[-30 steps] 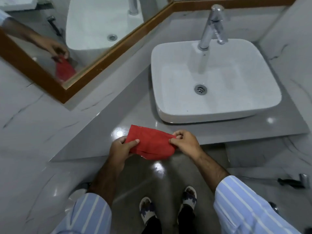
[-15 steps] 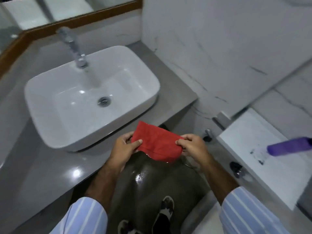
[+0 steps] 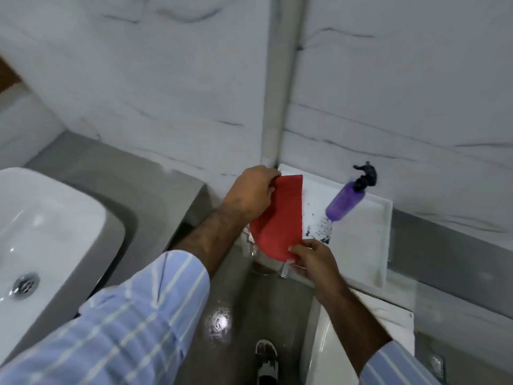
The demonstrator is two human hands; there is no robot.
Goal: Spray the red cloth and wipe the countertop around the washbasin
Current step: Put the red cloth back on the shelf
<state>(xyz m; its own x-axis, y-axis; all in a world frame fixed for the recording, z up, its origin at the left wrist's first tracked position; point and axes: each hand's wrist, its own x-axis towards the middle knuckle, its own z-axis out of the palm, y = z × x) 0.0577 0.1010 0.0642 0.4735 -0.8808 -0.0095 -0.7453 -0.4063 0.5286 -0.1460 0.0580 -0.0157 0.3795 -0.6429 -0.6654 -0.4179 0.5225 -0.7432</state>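
Cloth first: you have the red cloth point(image 3: 273, 216) stretched between both hands at the centre of the frame, your left hand point(image 3: 251, 194) pinching its upper corner and your right hand point(image 3: 312, 258) pinching the lower edge. Holding it taut and open like this probably gives the spray a flat face to land on. The purple spray bottle point(image 3: 345, 202) stands tilted on the white tray point(image 3: 381, 237) just right of the cloth, untouched; one hand must let go to take it. The washbasin point(image 3: 47, 243) and the grey desk point(image 3: 144, 187) around it sit at the left of the frame, not yet wiped as far as you can judge.
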